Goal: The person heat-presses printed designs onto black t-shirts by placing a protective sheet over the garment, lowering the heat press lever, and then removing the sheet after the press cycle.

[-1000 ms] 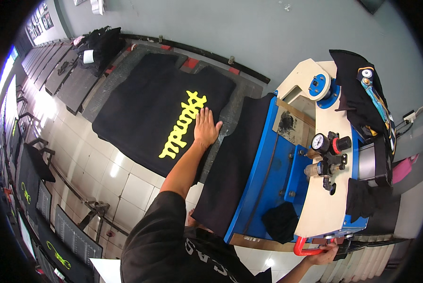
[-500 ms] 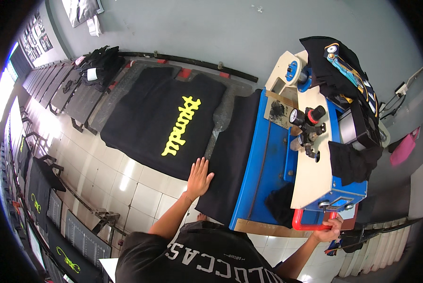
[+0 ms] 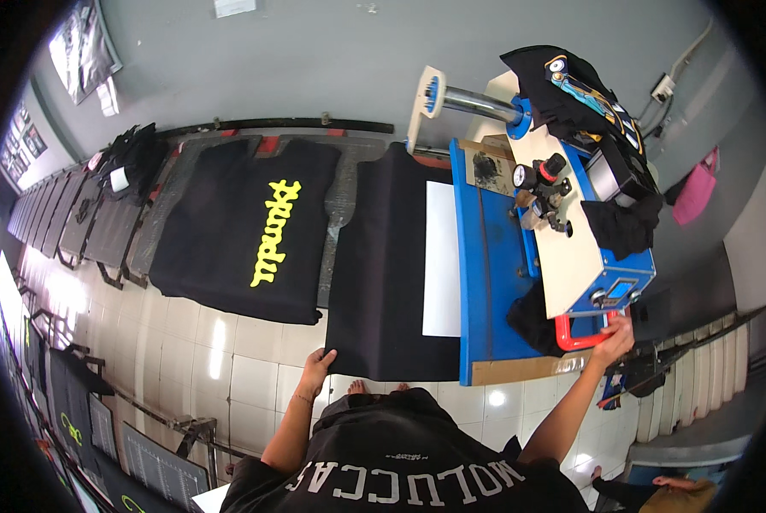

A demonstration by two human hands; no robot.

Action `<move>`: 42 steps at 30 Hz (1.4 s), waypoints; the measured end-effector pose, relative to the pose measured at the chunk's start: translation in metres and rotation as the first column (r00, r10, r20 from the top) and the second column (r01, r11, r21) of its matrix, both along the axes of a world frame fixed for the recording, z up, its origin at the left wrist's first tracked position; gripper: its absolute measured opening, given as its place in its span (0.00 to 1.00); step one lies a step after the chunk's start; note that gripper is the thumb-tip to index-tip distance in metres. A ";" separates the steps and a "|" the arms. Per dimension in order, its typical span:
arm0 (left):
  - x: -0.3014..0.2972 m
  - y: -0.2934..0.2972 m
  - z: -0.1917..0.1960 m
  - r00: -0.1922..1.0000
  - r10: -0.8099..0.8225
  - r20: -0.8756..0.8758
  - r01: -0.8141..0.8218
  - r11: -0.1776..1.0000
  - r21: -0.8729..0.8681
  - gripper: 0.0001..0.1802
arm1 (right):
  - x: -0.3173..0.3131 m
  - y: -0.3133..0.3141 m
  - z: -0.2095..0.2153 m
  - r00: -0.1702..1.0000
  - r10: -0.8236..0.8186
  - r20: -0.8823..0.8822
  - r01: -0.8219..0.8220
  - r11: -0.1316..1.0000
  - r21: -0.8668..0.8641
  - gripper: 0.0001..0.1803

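Note:
My right hand point(image 3: 615, 338) is closed around the red handle point(image 3: 581, 344) of a blue and cream heat press point(image 3: 571, 256). Left of the press head lies a black fabric piece point(image 3: 374, 274), flat, with a white sheet point(image 3: 441, 256) on it, partly under the blue plate. At the near left corner of that fabric, my left hand point(image 3: 316, 369) pinches the edge. Further left, a black garment point(image 3: 229, 231) bears bright yellow raised lettering point(image 3: 276, 231) and lies on a dark board.
Empty dark boards point(image 3: 67, 205) line the wall, with a heap of black cloth point(image 3: 131, 162) on them. Atop the press lie a printed black garment point(image 3: 571, 94) and a pressure gauge assembly point(image 3: 541, 192). Another person point(image 3: 656, 494) shows at the lower right.
The press head has moved right along with my right hand, baring the white sheet and a metal cylinder. My left hand has gone from lying flat to the fabric's near corner.

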State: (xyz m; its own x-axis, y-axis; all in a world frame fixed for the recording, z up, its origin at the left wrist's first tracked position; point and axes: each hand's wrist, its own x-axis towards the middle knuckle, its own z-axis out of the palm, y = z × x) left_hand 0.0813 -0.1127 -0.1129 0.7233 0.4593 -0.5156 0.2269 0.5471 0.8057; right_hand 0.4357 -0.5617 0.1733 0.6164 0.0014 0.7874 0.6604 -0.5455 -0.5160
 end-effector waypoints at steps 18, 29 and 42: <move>-0.144 0.233 0.073 0.995 0.094 0.040 -0.091 0.993 -0.068 0.13 | -0.107 0.143 0.027 0.837 -0.544 -0.055 0.367 0.634 -0.681 0.14; -0.174 0.317 0.067 0.982 0.140 0.126 -0.139 0.990 -0.019 0.10 | -0.103 0.163 0.017 0.747 -0.657 0.098 0.527 0.497 -0.689 0.22; -0.166 0.331 0.095 0.979 0.161 0.122 -0.177 0.975 0.135 0.11 | -0.214 0.269 -0.182 0.391 0.011 -0.920 -0.182 0.981 -0.065 0.36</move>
State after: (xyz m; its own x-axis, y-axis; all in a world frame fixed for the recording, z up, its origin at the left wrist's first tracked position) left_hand -0.0851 0.2186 -0.0174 0.6769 0.6437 -0.3571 0.0473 0.4461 0.8938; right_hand 0.2217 -0.2925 -0.0082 0.9512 0.1600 -0.2639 -0.1085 -0.6270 -0.7714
